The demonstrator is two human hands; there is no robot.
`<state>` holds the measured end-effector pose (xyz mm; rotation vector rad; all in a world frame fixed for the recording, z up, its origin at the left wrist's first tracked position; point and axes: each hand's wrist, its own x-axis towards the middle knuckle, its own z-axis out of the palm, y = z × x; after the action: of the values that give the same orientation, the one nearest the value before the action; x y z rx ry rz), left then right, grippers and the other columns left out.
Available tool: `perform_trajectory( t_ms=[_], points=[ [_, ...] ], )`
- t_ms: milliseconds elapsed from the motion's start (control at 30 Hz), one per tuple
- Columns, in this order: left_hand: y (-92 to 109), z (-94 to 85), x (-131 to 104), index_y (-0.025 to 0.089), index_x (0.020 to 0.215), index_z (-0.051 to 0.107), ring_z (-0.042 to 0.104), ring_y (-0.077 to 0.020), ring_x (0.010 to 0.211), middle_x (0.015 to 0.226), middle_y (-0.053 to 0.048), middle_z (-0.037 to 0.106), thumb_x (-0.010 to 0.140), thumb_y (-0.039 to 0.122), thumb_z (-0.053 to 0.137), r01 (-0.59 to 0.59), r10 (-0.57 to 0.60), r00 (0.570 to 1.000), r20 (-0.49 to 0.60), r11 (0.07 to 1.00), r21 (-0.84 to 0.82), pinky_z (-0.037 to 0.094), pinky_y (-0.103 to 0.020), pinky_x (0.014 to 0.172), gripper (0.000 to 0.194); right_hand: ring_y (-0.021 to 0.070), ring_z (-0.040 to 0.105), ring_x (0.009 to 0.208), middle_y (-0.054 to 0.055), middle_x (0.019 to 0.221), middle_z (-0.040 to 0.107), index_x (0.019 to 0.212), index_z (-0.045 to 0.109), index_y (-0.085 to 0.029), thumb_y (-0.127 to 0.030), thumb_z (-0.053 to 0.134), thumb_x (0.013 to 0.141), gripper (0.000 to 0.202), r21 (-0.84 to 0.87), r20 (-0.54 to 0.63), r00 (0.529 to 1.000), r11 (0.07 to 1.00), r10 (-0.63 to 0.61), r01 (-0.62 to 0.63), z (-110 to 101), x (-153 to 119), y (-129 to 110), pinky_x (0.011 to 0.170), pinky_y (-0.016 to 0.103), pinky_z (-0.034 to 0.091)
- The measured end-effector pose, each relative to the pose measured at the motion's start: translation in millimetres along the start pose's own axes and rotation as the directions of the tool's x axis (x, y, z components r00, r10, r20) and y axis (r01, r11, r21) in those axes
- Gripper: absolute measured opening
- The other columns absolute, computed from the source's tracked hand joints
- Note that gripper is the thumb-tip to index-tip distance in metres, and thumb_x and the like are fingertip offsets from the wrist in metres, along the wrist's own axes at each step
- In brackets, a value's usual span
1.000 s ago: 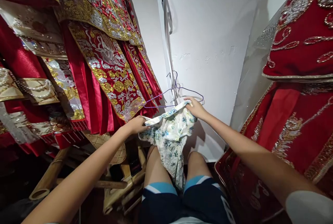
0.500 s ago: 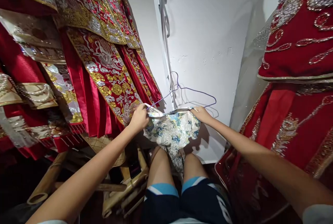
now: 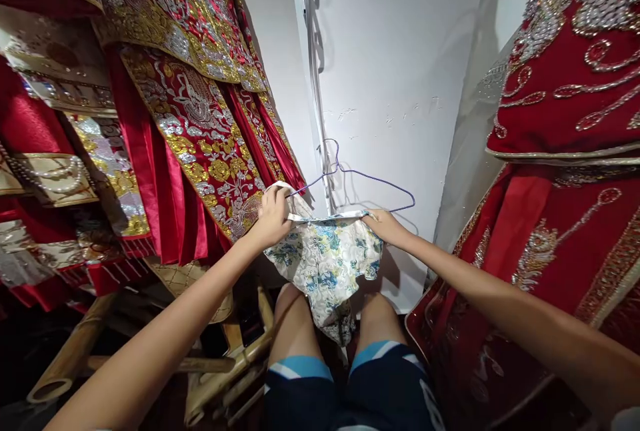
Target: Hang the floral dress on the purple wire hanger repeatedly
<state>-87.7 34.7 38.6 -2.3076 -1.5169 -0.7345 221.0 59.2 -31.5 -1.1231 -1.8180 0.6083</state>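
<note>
A white garment with a blue and yellow floral print (image 3: 325, 264) hangs between my two hands above my knees. My left hand (image 3: 274, 216) is closed on the left end of its top edge, and part of the white edge shows above the fingers. On the other end, my right hand (image 3: 384, 226) grips the same edge. A thin purple wire hanger (image 3: 377, 179) sits just beyond the garment, its hook upward. The hanger's left arm reaches my left hand, and its right arm passes behind or beside my right hand; its lower part is hidden.
Red embroidered costumes (image 3: 200, 131) hang on the left, above a bamboo frame (image 3: 240, 367). More red beaded clothing (image 3: 565, 111) hangs on the right. Ahead, a metal upright (image 3: 314, 71) stands against the white wall (image 3: 395, 51).
The garment's top edge is pulled straighter and its opening looks narrower. My left hand has shifted slightly left, with its fingers now over the edge. The whole view has moved a little.
</note>
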Motion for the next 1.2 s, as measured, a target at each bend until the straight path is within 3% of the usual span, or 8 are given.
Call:
perform_trajectory(
  t_ms=[200, 400, 533, 667, 867, 967, 1067, 1200],
  points=[
    [1.6, 8.7, 17.8, 0.02, 0.154, 0.02, 0.05, -0.037, 0.124, 0.132, -0.017, 0.051, 0.06, 0.011, 0.058, -0.044, 0.044, 0.999, -0.007, 0.973, -0.225, 0.04, -0.055, 0.104, 0.103, 0.0153, 0.041, 0.059, -0.004, 0.059, 0.043, 0.065, 0.044, -0.022, -0.04, 0.043, 0.084, 0.027, -0.115, 0.008, 0.999, 0.993, -0.037, 0.038, 4.5, -2.9, -7.3, 0.057, 0.027, 0.028],
    [3.9, 12.4, 37.3, 0.017, 0.116, 0.064, 0.065, -0.026, 0.091, 0.1, -0.008, 0.071, 0.071, 0.018, 0.054, 0.076, -0.083, 0.997, -0.008, 0.945, -0.317, 0.049, -0.035, 0.081, 0.046, 0.0172, 0.048, 0.064, -0.002, 0.064, 0.05, 0.067, 0.045, -0.022, -0.034, 0.043, 0.085, 0.022, -0.196, 0.085, 0.996, 0.98, -0.017, 0.034, 20.1, -8.4, -17.1, 0.06, 0.027, 0.032],
    [12.7, 6.0, 54.9, 0.021, 0.095, 0.07, 0.064, -0.0226, 0.079, 0.086, -0.004, 0.073, 0.081, 0.028, 0.054, 0.128, -0.159, 0.983, -0.097, 0.955, -0.269, 0.043, -0.029, 0.067, 0.023, 0.0191, 0.052, 0.068, 0.003, 0.072, 0.058, 0.081, 0.052, -0.02, -0.024, 0.048, 0.083, 0.006, -0.345, 0.19, 0.982, 0.936, -0.005, 0.072, 28.2, -17.2, -44.9, 0.059, 0.026, 0.029],
    [13.8, 6.6, 62.5, 0.019, 0.084, 0.066, 0.059, -0.0205, 0.071, 0.074, -0.004, 0.067, 0.092, 0.035, 0.042, 0.029, -0.064, 0.991, -0.12, 0.962, -0.27, 0.041, -0.029, 0.067, 0.03, 0.0189, 0.05, 0.062, 0.003, 0.074, 0.061, 0.106, 0.057, -0.02, -0.019, 0.048, 0.083, 0.025, -0.404, 0.21, 0.978, 0.911, -0.001, 0.088, 22.9, -23.7, -63.8, 0.058, 0.026, 0.03],
    [6.1, 10.2, 61.3, 0.018, 0.082, 0.063, 0.056, -0.0201, 0.07, 0.074, -0.004, 0.064, 0.091, 0.028, 0.042, 0.003, -0.017, 0.998, -0.054, 0.965, -0.264, 0.041, -0.029, 0.068, 0.025, 0.0216, 0.053, 0.058, -0.002, 0.067, 0.059, 0.153, 0.022, -0.014, -0.029, 0.058, 0.079, 0.084, -0.276, -0.257, 0.966, 0.96, -0.027, -0.047, -20.2, -22.4, -33.1, 0.059, 0.029, 0.037],
    [8.9, 7.8, 64.5, 0.018, 0.077, 0.063, 0.057, -0.0202, 0.072, 0.072, -0.004, 0.064, 0.09, 0.028, 0.044, 0.014, -0.019, 1.0, -0.016, 0.962, -0.271, 0.041, -0.029, 0.069, 0.024, 0.0243, 0.058, 0.068, 0.003, 0.073, 0.065, 0.147, 0.038, -0.01, -0.039, 0.069, 0.072, 0.086, -0.246, -0.412, 0.911, 0.963, -0.006, -0.106, -50.8, -10.8, -14.8, 0.064, 0.032, 0.042],
    [9.8, 4.3, 67.4, 0.018, 0.078, 0.063, 0.058, -0.0212, 0.073, 0.071, -0.004, 0.064, 0.09, 0.029, 0.044, 0.02, -0.011, 0.999, 0.034, 0.967, -0.255, 0.042, -0.029, 0.07, 0.025, 0.0256, 0.062, 0.077, 0.007, 0.078, 0.07, 0.1, 0.073, -0.014, -0.044, 0.072, 0.07, 0.043, -0.163, -0.253, 0.965, 0.98, 0.074, -0.118, -78.7, -0.1, -7.6, 0.069, 0.033, 0.044],
    [1.6, 0.0, 63.6, 0.02, 0.086, 0.063, 0.059, -0.0253, 0.08, 0.081, -0.008, 0.065, 0.092, 0.036, 0.041, 0.06, -0.061, 0.998, -0.003, 0.987, -0.15, 0.042, -0.032, 0.073, 0.028, 0.0256, 0.066, 0.075, 0.01, 0.081, 0.074, 0.078, 0.074, -0.014, -0.051, 0.079, 0.067, 0.038, 0.149, 0.22, 0.956, 0.961, 0.196, -0.232, -98.6, 2.5, -20.6, 0.068, 0.034, 0.049]
  ],
)
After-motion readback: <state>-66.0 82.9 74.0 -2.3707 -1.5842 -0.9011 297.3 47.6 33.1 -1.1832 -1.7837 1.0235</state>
